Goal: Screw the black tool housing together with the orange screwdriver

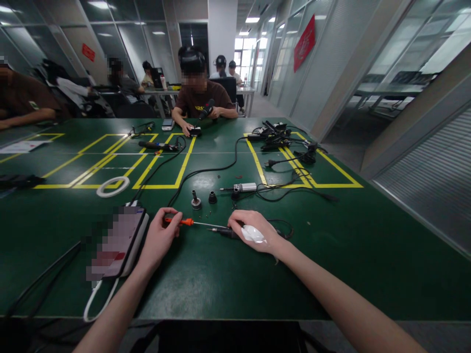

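My left hand (pixel 164 228) is closed round the handle of an orange screwdriver (pixel 187 222), whose thin shaft points right. The shaft's far end reaches my right hand (pixel 253 229), which is curled over a black soldering-iron-like tool (pixel 225 232) lying low on the green table. A white patch sits on the back of this hand, and its fingertips are partly hidden. Just beyond the hands stand a metal-and-black nozzle part (pixel 196 201) and a small black cap (pixel 212 197). A silver-bodied tool (pixel 245 188) lies behind them, with tiny screws nearby.
A phone-like device (pixel 119 240) with a white cable is at the left. Behind it lies a white tape ring (pixel 113 187). Black cables (pixel 274 132) pile up at the back right. Across the green table (pixel 206 289), a person (pixel 204 95) handles a dark tool.
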A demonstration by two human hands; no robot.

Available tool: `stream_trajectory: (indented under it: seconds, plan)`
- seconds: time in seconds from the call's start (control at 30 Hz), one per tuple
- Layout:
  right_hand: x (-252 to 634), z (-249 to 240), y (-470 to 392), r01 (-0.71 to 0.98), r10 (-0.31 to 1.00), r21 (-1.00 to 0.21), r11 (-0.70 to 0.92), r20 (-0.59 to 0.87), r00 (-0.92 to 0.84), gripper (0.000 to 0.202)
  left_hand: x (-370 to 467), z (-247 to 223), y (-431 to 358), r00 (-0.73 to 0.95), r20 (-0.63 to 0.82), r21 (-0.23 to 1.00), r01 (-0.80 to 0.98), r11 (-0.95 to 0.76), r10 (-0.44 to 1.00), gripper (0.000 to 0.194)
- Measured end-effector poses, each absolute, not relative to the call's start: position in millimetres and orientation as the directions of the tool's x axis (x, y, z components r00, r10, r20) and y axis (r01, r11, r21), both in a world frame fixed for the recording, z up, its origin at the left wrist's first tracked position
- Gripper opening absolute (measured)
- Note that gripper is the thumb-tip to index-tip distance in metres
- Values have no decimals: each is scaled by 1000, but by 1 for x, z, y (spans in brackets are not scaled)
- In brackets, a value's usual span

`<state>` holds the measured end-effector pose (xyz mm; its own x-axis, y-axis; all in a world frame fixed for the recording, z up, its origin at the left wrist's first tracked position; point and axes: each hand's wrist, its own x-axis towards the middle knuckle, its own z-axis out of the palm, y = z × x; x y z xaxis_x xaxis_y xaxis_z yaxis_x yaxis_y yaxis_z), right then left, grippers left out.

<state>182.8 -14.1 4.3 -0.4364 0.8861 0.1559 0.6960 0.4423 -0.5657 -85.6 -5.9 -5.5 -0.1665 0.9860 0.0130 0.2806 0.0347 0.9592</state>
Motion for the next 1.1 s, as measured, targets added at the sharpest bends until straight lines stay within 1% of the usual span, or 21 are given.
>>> stream_trajectory:
  seconds: [0.13,0.27,0.33,0.43,0.5,0.7,0.93,1.1]
  plan:
    - [182,3,-14,704,890,-562,434,149,-431,23,-87,-7,-6,-152,59,927,376,2,987,42]
    - [182,5,-14,710,889,-555,433,136,-436,24,-89,-7,-6,-118,69,926,377,-19,991,31]
    - [182,5,-14,712,889,-552,433,132,-439,23,-89,-9,-6,-134,91,912,409,-28,987,27]
    - [182,5,-14,710,889,-555,433,131,-439,23,-90,-10,-6,-168,165,856,514,-57,972,28]
    - [182,5,-14,711,890,-555,432,135,-435,24,-91,-10,-6,-171,188,830,553,-63,967,29]
    - [181,6,-14,724,892,-541,429,125,-435,24,-89,-5,-8,-188,171,796,605,-23,967,31]
    - [181,4,-14,724,895,-542,428,143,-422,23,-84,2,-10,-214,193,763,647,-9,958,36]
    - [181,3,-14,718,892,-544,434,148,-427,23,-85,1,-10,-195,189,738,675,-8,962,37]
